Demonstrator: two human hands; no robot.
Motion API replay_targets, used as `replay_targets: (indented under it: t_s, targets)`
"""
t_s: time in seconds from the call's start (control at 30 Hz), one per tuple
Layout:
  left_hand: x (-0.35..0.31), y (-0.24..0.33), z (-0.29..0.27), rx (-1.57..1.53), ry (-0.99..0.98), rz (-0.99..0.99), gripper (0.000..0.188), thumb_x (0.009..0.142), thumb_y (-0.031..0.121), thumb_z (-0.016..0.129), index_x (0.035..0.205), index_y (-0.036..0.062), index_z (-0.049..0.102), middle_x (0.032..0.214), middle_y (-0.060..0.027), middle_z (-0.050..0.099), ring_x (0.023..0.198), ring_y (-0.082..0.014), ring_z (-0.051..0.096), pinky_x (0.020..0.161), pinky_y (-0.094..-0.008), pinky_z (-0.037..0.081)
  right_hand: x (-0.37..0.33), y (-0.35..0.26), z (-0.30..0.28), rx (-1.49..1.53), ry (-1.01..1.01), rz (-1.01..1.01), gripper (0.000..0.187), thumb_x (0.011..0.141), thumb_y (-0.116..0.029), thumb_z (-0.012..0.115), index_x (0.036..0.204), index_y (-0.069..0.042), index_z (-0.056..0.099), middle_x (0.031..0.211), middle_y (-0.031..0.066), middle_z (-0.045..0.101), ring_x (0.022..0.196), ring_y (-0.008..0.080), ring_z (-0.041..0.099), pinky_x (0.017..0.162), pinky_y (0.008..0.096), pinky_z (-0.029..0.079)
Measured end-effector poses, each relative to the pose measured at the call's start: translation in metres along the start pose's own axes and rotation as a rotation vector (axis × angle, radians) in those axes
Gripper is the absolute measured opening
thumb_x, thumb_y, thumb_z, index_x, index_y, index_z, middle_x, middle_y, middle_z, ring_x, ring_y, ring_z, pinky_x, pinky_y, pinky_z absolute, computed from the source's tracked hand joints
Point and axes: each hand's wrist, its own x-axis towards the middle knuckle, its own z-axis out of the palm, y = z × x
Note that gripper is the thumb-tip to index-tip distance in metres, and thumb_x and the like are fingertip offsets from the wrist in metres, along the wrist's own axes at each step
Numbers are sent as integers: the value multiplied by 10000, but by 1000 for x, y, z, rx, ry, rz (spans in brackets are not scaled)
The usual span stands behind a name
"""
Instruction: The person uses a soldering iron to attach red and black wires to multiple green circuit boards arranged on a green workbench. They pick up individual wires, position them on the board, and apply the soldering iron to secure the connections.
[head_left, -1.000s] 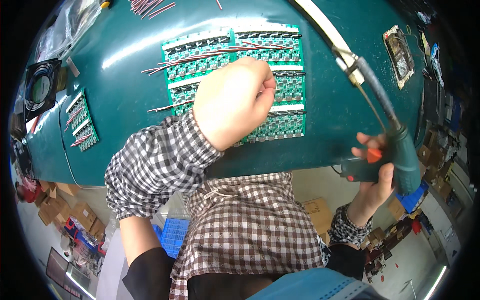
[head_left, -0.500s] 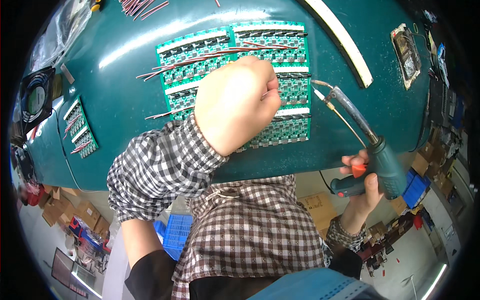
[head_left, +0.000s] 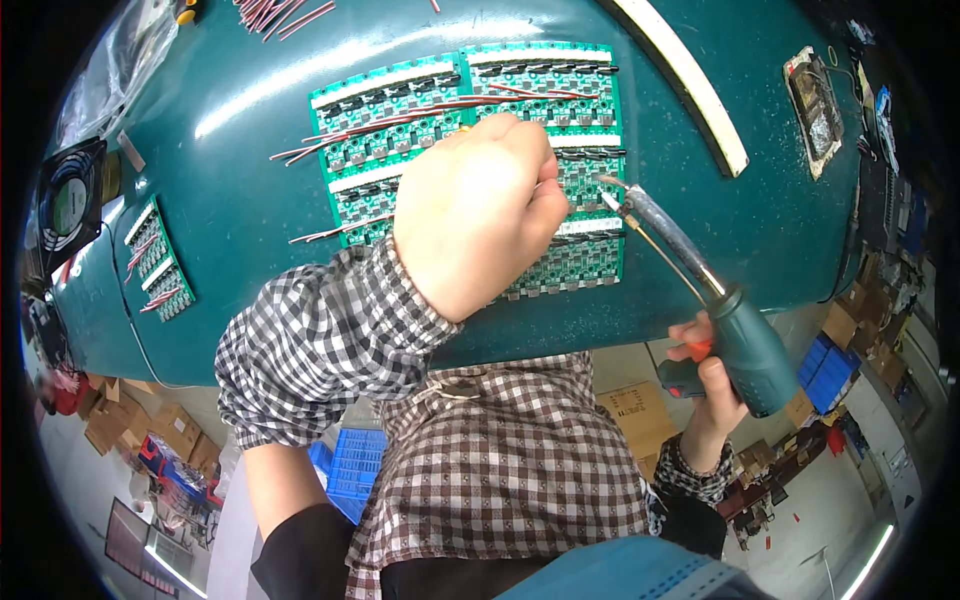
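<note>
Over the green circuit boards [head_left: 390, 110], my left hand [head_left: 480, 205] is closed in a pinch on what looks like a thin wire, mostly hidden by the fingers. The boards lie side by side, with rows of white strips and black parts. Across them run red-and-white wires [head_left: 440, 107]; more wires [head_left: 340, 230] pass beneath my left hand. My right hand [head_left: 715, 385] grips a green soldering gun [head_left: 752, 350] with a red trigger. Its metal tip and thin solder feed tube point left, over the right-hand board, a short way from my left fingertips.
A smaller board [head_left: 160, 260] with wires lies at left, near a black fan [head_left: 70, 200]. Loose wires [head_left: 275, 15] are at the far edge. A curved white-and-black strip [head_left: 690, 85] and a worn, dirty tray [head_left: 812, 115] lie on the right of the green table [head_left: 250, 180].
The soldering gun has moved left, bringing its tip from beside the boards to over the right-hand one. My left hand has shifted slightly right, still pinched.
</note>
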Motion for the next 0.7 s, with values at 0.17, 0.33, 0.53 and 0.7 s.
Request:
replay_targets:
  t_s: [0.17, 0.33, 0.53, 0.7]
  targets:
    - [0, 1, -1, -28, 18, 4, 102, 773, 19, 688, 798, 57, 597, 725, -65, 559, 637, -234, 575, 595, -359, 480, -3, 5, -2, -18, -63, 14, 509, 879, -220, 791, 1269, 47, 601, 1088, 145, 692, 1046, 277, 700, 823, 375, 615]
    - [0, 1, 0, -22, 27, 1, 115, 765, 3, 690, 796, 59, 593, 716, -63, 552, 623, -226, 568, 581, -352, 475, -6, 10, -5, -23, -49, 69, 620, 864, -201, 813, 1347, 37, 506, 1067, 138, 686, 1032, 270, 701, 836, 378, 615]
    - [0, 1, 1, -16, 35, 8, 124, 756, -2, 694, 795, 58, 593, 707, -60, 546, 612, -223, 566, 567, -348, 472, -4, 6, 3, -96, 9, 54, 567, 837, -208, 837, 1249, 72, 565, 1006, 150, 696, 932, 261, 715, 801, 377, 608]
    - [-1, 0, 1, -7, 29, 6, 126, 756, 0, 693, 795, 59, 589, 705, -61, 546, 614, -228, 569, 567, -354, 473, 0, 7, 0, -250, -26, -34, 585, 764, -206, 917, 1186, 59, 610, 939, 124, 729, 869, 210, 733, 806, 341, 606]
